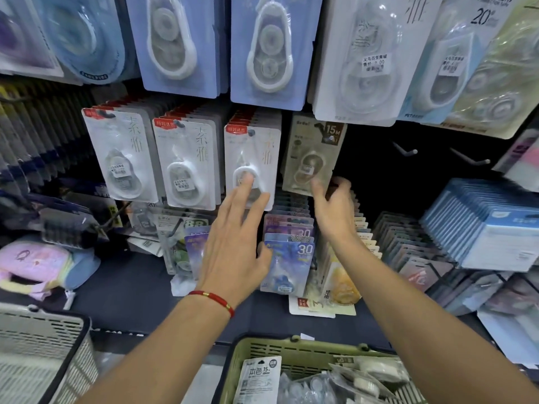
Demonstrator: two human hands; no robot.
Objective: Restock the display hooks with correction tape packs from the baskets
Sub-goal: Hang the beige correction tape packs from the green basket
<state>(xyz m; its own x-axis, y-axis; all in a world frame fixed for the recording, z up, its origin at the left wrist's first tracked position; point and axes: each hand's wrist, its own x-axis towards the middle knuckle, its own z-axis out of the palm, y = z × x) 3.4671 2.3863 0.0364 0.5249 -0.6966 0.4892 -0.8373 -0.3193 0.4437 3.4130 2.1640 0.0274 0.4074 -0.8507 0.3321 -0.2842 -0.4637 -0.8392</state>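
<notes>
The display wall (379, 176) fills the view, hung with rows of carded correction tape; two bare hooks (408, 151) project from its dark right section. Below, at the bottom edge, stands an olive-green basket (262, 346) holding loose packs, among them a white carded pack (258, 380) marked 15 m. A grey basket (43, 345) occupies the lower left corner.

Both forearms extend upward from the bottom of the frame toward the middle row. The left hand (233, 243) (red cord bracelet at the wrist) is spread, fingers straight, fingertips resting against the blister of the white pack (252, 161) at the front of the third hook; it grasps nothing. The right hand (335, 208) is raised just beside it, fingers curled round the lower edge of the beige 15M pack (313, 156), thumb on the front and the other fingers behind the card's right side.

The beige pack hangs slightly tilted, its top near the hook, showing a rounded dispenser under clear plastic with a small price sticker. Whether its hole is fully seated on the hook cannot be determined.
</notes>
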